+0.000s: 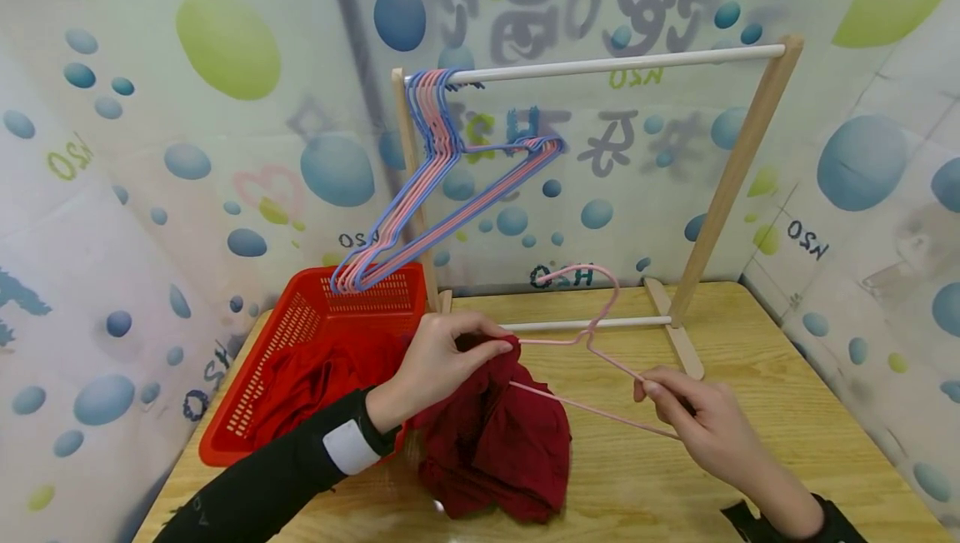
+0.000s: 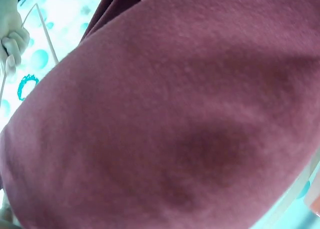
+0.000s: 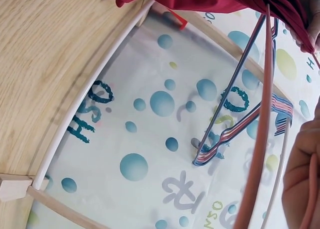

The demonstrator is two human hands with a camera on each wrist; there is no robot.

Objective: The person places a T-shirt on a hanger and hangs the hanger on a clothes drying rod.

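Observation:
In the head view my left hand (image 1: 450,360) pinches the upper edge of a dark red garment (image 1: 517,443) that hangs down to the table. A pink hanger (image 1: 607,301) has its left end inside the garment, its hook pointing up. Near the hanger's right end, my right hand (image 1: 697,418) grips the frame. The garment's cloth (image 2: 165,119) fills most of the left wrist view. In the right wrist view the hanger's bar (image 3: 262,114) runs close to the camera, and the right hand's fingers (image 3: 302,174) curl around the hanger at the edge.
Behind the hands stands a rack with wooden posts (image 1: 731,185) and a white rail (image 1: 622,64). Several blue and pink hangers (image 1: 420,201) hang at its left end. A red plastic basket (image 1: 247,376) on the wooden table (image 1: 780,410) holds red cloth (image 1: 322,376).

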